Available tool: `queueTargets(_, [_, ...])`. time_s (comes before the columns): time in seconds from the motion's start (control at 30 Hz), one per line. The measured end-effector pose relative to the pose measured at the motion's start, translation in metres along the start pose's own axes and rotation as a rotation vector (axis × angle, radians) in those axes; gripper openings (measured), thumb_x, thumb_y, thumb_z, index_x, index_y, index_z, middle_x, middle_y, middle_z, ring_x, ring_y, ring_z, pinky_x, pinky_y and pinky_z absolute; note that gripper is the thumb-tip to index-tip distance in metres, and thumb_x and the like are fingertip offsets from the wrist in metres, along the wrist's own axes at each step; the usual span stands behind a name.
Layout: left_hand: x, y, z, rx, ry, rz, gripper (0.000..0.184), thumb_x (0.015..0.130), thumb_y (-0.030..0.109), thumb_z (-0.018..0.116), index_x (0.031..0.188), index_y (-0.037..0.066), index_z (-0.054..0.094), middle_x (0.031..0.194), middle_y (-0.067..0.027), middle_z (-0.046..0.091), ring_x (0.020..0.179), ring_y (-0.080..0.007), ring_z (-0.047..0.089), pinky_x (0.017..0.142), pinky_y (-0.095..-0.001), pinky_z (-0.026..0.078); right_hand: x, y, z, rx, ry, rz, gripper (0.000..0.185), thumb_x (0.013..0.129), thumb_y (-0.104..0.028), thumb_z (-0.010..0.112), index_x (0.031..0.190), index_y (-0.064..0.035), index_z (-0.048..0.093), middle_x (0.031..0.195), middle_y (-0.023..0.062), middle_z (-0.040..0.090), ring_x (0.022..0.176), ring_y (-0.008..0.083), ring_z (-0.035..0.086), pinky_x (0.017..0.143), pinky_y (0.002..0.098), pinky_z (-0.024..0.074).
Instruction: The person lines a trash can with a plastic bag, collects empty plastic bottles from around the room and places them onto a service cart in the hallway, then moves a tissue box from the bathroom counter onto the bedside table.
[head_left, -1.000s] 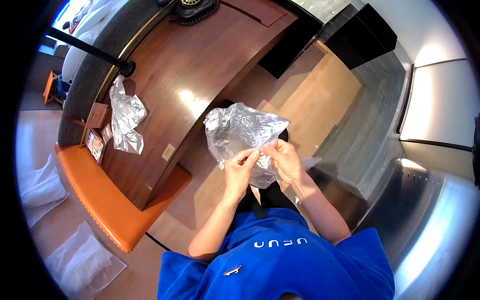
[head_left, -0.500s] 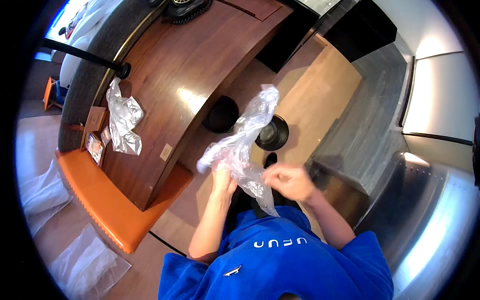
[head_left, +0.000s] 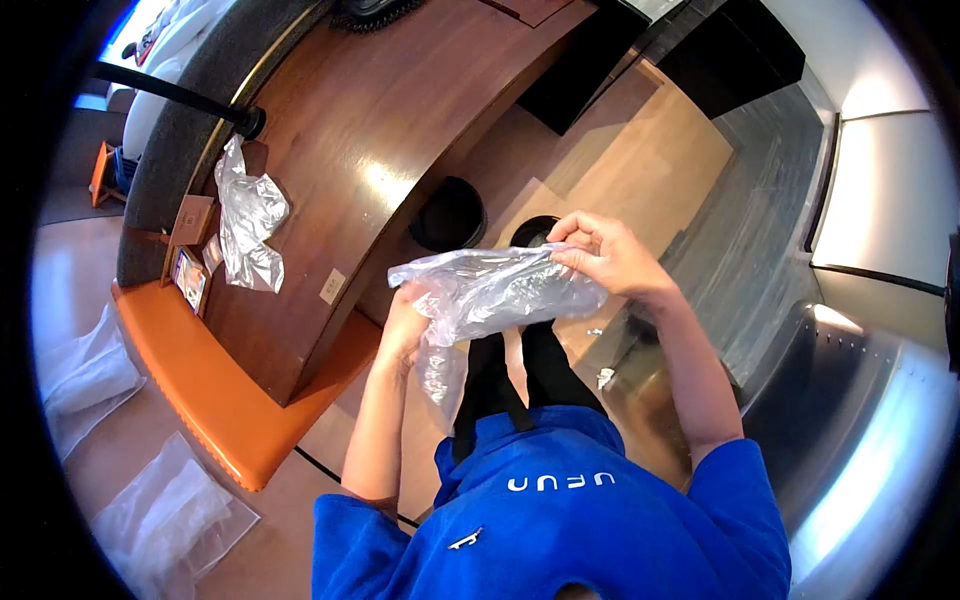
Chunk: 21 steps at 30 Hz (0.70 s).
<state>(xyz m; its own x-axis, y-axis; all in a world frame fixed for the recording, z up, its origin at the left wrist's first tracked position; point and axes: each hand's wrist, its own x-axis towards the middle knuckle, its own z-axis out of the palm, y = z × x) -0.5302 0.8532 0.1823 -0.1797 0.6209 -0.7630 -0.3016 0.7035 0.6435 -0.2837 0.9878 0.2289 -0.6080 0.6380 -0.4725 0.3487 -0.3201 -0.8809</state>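
Observation:
A clear, crinkled plastic bag (head_left: pixel 510 290) is stretched sideways in front of my body. My left hand (head_left: pixel 404 322) grips its left end, the fingers partly covered by the film. At the upper right edge, my right hand (head_left: pixel 612 262) pinches the plastic between thumb and fingers. Part of the bag hangs down below my left hand. Just behind the bag's top edge is a black round bin (head_left: pixel 535 231), partly hidden by the plastic and my right hand. A second black bin (head_left: pixel 448 214) stands left of it, beside the desk.
A curved brown wooden desk (head_left: pixel 330 170) with an orange end (head_left: pixel 210 400) stretches along the left. Another crumpled plastic bag (head_left: pixel 250 215) lies on it, near a small framed card (head_left: pixel 188 280). White scraps (head_left: pixel 605 378) dot the floor. A metal surface (head_left: pixel 850 430) stands at right.
My right hand has moved up and taken hold of the bag's edge. The bag, earlier bunched and pointing away, is now spread sideways between both hands. My left hand moved slightly left.

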Motion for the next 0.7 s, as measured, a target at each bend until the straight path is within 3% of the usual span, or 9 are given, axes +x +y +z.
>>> queueTargets(0.03, [0.001,0.002,-0.003,0.041,-0.009,-0.003,0.018,0.082,0.01,0.056,0.093,-0.002,0.063,0.082,-0.0057,0.062,0.068,-0.0125,0.058,0.06,-0.0259,0.047,0.0,0.002,0.005,0.093,0.022,0.051,0.01,0.086,-0.011,0.059,0.085,-0.0007,0.06,0.074,0.0036,0.062,0.066,0.0051,0.054,0.058,0.022,0.0426])
queueTargets(0.3, [0.006,0.02,-0.024,0.217,-0.1,-0.063,0.012,0.081,0.008,0.059,0.088,0.001,0.065,0.076,-0.0023,0.062,0.065,-0.0086,0.055,0.058,-0.0231,0.045,-0.001,0.057,0.01,0.067,-0.094,0.132,0.021,0.088,-0.02,0.057,0.086,0.0001,0.064,0.073,-0.0005,0.06,0.071,0.0064,0.053,0.066,0.022,0.0431])
queueTargets(0.43, [0.027,0.008,-0.046,0.376,-0.147,-0.013,0.011,0.083,0.011,0.059,0.088,0.002,0.06,0.076,-0.0014,0.061,0.066,-0.0091,0.056,0.058,-0.0235,0.045,-0.012,0.078,0.018,0.164,-0.024,0.151,0.022,0.087,-0.021,0.059,0.079,-0.0007,0.062,0.069,0.0001,0.058,0.064,0.0056,0.052,0.06,0.0214,0.0421])
queueTargets(0.5, [0.032,0.005,-0.048,0.614,0.296,0.382,0.017,0.086,0.015,0.058,0.093,0.0,0.056,0.079,-0.0045,0.059,0.067,-0.0104,0.054,0.059,-0.0246,0.045,-0.017,0.082,0.021,0.207,0.039,0.12,0.021,0.087,-0.02,0.059,0.077,-0.0014,0.061,0.067,0.0,0.057,0.062,0.0054,0.051,0.057,0.021,0.0417])
queueTargets(0.57, [0.01,0.025,-0.028,0.781,0.756,0.92,0.013,0.084,0.011,0.06,0.09,0.0,0.056,0.078,-0.0052,0.059,0.067,-0.0131,0.054,0.061,-0.0267,0.045,-0.021,0.088,0.023,0.249,0.103,0.088,0.021,0.086,-0.02,0.06,0.075,-0.002,0.06,0.065,-0.0002,0.056,0.06,0.0053,0.05,0.055,0.0205,0.0412])
queueTargets(0.63, [-0.022,0.021,-0.007,0.446,0.622,0.788,0.01,0.083,0.008,0.062,0.088,0.0,0.059,0.078,-0.0051,0.059,0.069,-0.0133,0.056,0.062,-0.0267,0.046,-0.025,0.095,0.023,0.476,0.181,0.158,0.018,0.086,-0.018,0.062,0.081,-0.0011,0.06,0.068,0.0004,0.058,0.059,0.0053,0.051,0.053,0.0207,0.0414])
queueTargets(0.67, [-0.027,0.007,0.0,0.54,0.446,0.759,0.012,0.086,0.013,0.059,0.089,0.001,0.059,0.078,-0.0024,0.058,0.067,-0.0087,0.053,0.06,-0.0208,0.043,-0.027,0.096,0.024,0.475,0.181,0.16,0.018,0.086,-0.018,0.062,0.081,-0.0011,0.06,0.068,0.0004,0.058,0.059,0.0053,0.051,0.053,0.0207,0.0414])
queueTargets(0.7, [-0.037,0.002,0.023,0.296,0.188,0.448,0.013,0.086,0.014,0.059,0.085,0.001,0.06,0.074,-0.0026,0.059,0.062,-0.0087,0.055,0.056,-0.0213,0.045,-0.03,0.093,0.028,0.587,0.202,0.174,0.015,0.085,-0.017,0.062,0.082,-0.0018,0.06,0.07,0.0002,0.058,0.059,0.0054,0.051,0.053,0.0202,0.0418])
